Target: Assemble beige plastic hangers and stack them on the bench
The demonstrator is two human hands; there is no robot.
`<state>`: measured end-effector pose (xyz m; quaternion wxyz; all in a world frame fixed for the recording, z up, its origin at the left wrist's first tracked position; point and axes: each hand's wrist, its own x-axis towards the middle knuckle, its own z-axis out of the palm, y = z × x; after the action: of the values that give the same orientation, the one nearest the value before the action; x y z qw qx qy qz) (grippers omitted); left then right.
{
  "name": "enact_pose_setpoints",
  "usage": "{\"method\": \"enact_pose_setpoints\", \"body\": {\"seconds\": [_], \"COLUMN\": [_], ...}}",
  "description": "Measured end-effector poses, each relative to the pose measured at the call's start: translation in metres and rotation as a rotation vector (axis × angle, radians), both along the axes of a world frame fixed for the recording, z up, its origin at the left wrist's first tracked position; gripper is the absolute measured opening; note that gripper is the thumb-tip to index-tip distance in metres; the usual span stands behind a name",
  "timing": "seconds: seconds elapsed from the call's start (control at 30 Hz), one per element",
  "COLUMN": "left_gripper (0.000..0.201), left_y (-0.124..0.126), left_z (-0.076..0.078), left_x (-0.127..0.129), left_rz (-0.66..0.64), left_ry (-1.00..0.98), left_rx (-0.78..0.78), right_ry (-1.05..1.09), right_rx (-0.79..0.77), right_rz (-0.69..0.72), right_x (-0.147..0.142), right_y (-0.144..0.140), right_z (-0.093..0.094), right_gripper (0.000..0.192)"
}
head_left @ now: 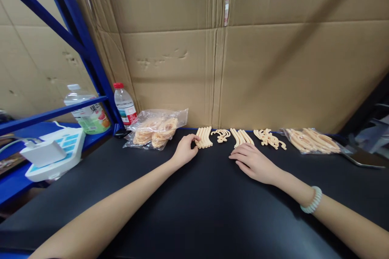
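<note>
Cream-coloured curved strips lie on the black table (209,210) in two neat side-by-side sets, a left row (204,137) and a right row (242,136), close to the foot of the cardboard wall (170,60). Between these rows sits a small cluster of hooked pieces (223,134), and just right of the right row is a looser heap of curved pieces (269,138), some overlapping.

Of the two bare hands, the left hand (186,148) is at the outer edge of the left row, its fingers bent and the index fingertip against or right beside the nearest strip; whether finger and thumb pinch it, I cannot tell. The right hand (254,162) is palm down with its fingers loosely spread — nothing shows in its grasp — and it covers the near ends of some strips in the right row. A pale beaded bracelet (312,200) circles the right wrist.

Left of the rows, a clear bag (156,129) holds more cream pieces; beyond the heap, near the table's far right, a second bag (313,141) holds long ones. Behind the first bag stands a red-capped bottle (125,105), beside the blue frame (88,52); a larger bottle (88,111) with a white cap stands further left.
</note>
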<state>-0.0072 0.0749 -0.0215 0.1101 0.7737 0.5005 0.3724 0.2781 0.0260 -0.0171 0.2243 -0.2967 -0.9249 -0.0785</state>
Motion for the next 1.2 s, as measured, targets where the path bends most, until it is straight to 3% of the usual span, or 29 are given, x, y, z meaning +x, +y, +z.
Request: {"method": "enact_pose_setpoints", "body": {"seconds": [0.93, 1.07, 1.2], "left_gripper": [0.023, 0.022, 0.022], "left_y": [-0.002, -0.002, -0.002], "left_z": [0.001, 0.002, 0.003], "left_x": [0.003, 0.003, 0.003], "left_rz": [-0.017, -0.021, -0.034], "left_ry": [0.046, 0.052, 0.058], "left_rx": [0.040, 0.038, 0.046], "right_ry": [-0.055, -0.081, -0.018], "right_rx": [0.046, 0.102, 0.037], "right_rz": [-0.018, -0.088, -0.278], "right_x": [-0.006, -0.012, -0.016], "right_y": [-0.001, 0.003, 0.021], "right_z": [0.002, 0.004, 0.010], "right_gripper": [0.027, 0.027, 0.026]}}
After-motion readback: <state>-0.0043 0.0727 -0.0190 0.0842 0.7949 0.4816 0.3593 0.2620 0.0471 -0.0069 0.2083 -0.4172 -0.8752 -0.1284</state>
